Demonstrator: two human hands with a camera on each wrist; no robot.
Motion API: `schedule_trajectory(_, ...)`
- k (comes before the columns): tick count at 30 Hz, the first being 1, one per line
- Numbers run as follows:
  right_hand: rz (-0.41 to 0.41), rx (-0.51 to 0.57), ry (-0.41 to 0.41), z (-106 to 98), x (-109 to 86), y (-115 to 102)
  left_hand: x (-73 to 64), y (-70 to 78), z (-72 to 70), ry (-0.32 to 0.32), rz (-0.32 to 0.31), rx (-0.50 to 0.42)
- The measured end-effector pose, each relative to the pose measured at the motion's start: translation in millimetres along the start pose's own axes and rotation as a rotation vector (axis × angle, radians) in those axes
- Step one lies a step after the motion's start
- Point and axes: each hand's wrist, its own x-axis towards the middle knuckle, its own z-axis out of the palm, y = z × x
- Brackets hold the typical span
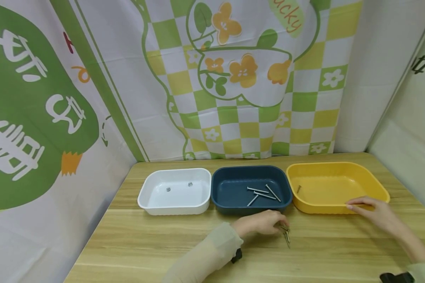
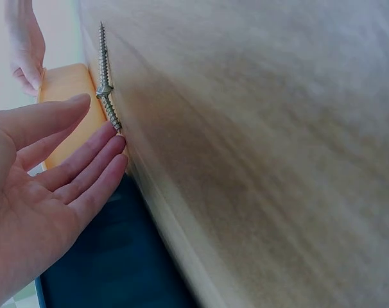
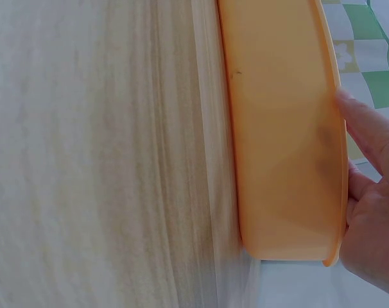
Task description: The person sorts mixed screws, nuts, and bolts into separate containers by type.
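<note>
Several brass-coloured screws lie on the wooden table in front of the dark blue tray. My left hand reaches over them, and its fingertips are right at the screws in the left wrist view, with the thumb held apart. Two screws show there, lying end to end. At the front right of the yellow tray, my right hand grips the rim, thumb outside and fingers over the edge. One small screw sits inside that tray at its left.
The dark blue tray in the middle holds several long silver bolts. To its left, a white tray contains two small nuts. All three trays stand in a row along the back, before a patterned cloth.
</note>
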Motion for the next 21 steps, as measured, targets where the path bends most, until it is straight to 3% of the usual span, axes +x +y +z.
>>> schedule_trajectory(10, 0.026, -0.013, -0.018, -1.0, -0.1, -1.3, 4.4, 0.0, 6.4, 0.007, -0.020, -0.005)
schedule_trajectory(21, -0.002, -0.002, -0.007, -0.1, -0.4, -0.1, 9.0, -1.4, 8.5, 0.018, 0.021, 0.051)
